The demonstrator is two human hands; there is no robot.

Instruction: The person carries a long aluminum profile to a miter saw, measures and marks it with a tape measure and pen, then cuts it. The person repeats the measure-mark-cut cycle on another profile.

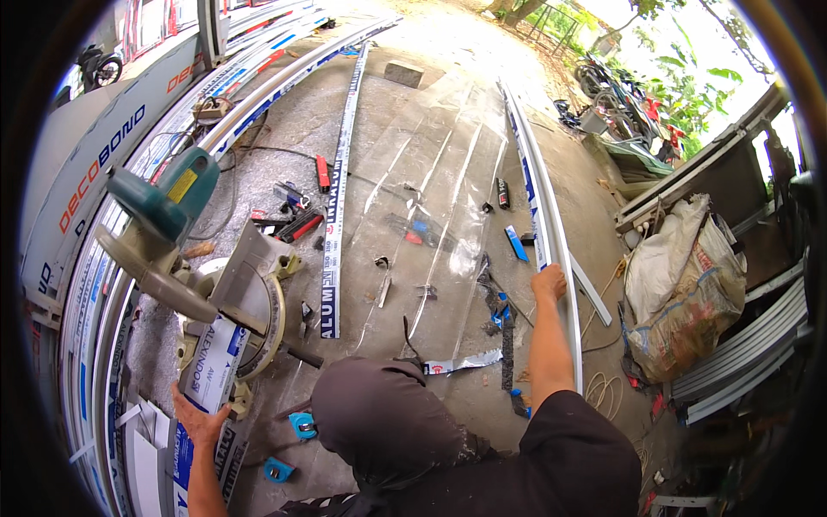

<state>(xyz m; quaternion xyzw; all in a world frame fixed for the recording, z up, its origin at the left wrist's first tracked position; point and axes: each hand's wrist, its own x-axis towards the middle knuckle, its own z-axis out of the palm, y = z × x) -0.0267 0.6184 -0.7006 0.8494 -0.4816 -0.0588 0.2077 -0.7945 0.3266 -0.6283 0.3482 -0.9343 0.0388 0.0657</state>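
My left hand (200, 422) lies with thumb and fingers spread across a film-wrapped aluminium profile (211, 366). That piece rests on the base of a mitre saw (250, 293) with a green motor housing, its head raised to the left. Out to the right, my right hand (549, 282) is closed around a long white aluminium profile (564, 323), which runs away from me along the floor. Its fingertips are partly hidden. Another long profile in printed film (338, 233) lies on the ground between my hands.
Two blue tape measures (302, 425) lie close by. Red-handled tools (301, 226), film scraps (465, 362) and offcuts are scattered on the concrete. Long profiles are stacked at left beside panels (86, 181). A filled sack (685, 289) stands at right, above bundled strips (741, 332). A block (403, 74) sits far off.
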